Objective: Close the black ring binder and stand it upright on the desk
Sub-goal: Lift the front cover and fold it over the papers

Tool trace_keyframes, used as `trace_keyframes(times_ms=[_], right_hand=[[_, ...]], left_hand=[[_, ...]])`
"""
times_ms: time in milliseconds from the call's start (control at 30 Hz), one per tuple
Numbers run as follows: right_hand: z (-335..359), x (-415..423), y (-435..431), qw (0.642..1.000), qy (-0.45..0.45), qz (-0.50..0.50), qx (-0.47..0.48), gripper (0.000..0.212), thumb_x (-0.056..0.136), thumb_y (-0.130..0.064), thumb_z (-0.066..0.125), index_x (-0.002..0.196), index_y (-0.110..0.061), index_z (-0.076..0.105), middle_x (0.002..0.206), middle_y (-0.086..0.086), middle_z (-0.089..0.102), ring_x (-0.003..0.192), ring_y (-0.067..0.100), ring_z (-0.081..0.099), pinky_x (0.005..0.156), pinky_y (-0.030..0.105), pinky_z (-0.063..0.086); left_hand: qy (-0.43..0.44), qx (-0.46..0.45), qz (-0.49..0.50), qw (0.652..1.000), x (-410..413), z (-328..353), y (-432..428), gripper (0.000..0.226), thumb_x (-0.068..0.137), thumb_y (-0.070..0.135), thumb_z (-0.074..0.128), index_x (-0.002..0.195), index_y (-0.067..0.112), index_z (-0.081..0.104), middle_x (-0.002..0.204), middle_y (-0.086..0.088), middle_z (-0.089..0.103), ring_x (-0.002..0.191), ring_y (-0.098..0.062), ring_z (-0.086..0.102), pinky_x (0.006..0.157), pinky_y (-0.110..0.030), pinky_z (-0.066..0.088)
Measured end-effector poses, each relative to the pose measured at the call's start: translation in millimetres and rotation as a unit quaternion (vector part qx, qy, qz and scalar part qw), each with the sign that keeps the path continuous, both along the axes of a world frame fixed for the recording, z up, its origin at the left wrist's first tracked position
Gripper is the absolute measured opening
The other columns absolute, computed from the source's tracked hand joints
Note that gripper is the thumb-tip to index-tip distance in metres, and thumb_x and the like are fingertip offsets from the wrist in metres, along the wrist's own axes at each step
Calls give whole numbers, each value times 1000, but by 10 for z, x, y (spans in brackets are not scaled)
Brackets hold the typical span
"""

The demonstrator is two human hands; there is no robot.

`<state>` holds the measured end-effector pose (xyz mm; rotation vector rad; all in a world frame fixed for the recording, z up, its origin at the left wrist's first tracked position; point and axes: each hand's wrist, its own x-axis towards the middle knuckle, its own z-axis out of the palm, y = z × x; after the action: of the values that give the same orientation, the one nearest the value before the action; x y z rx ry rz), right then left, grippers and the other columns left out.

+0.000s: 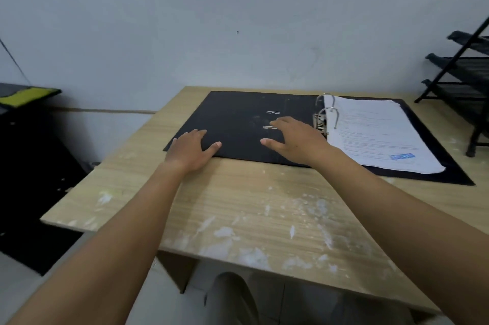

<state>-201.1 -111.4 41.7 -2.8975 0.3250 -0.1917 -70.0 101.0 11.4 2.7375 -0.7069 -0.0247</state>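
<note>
hands (239,146) flat, on open binder (238,118)

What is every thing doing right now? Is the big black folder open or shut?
black ring binder: open, lying flat on the desk.
metal rings: closed through the papers.
papers: stacked on the binder's right half.
left hand: open, flat on the left cover's near edge.
right hand: open, fingers spread over the cover.
desk: smeared with white marks.
black rack: standing, shelves look empty.

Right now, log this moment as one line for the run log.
binder: open, flat on desk | papers: on rings, right half | left hand: on left cover's near edge | right hand: on cover by rings | step: closing not begun
</note>
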Motion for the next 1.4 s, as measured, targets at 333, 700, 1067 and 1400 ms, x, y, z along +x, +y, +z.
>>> trace_keyframes(times_ms=[333,700,1067,1400], right_hand=[[-195,319,232,996,73,37,-20,79,88,-65,48,153,-24,28,161,-4,24,149,18,22,113,42,31],[-276,395,259,994,107,36,-16,76,87,-68,46,147,-21,40,153,-1,38,140,27,38,106,47,41],[-327,359,289,995,86,40,-24,81,90,-66,43,153,-20,24,160,2,24,147,27,24,109,47,37],[-409,458,439,996,71,-2,-61,61,103,-10,30,156,-10,0,162,18,6,148,40,11,114,49,24]], left_hand=[[61,-24,69,995,233,-119,373,79,74,76,36,123,17,55,125,-4,58,116,-27,53,97,-47,47],[98,-152,122,976,391,-147,264,88,63,70,66,135,21,48,135,-4,49,126,-25,47,103,-44,45],[76,-434,226,869,509,140,179,55,84,11,71,134,12,48,127,-7,59,107,-16,57,92,-24,44],[86,-640,235,727,335,457,-48,74,87,3,62,148,22,24,119,6,60,99,-12,59,87,-18,50]])
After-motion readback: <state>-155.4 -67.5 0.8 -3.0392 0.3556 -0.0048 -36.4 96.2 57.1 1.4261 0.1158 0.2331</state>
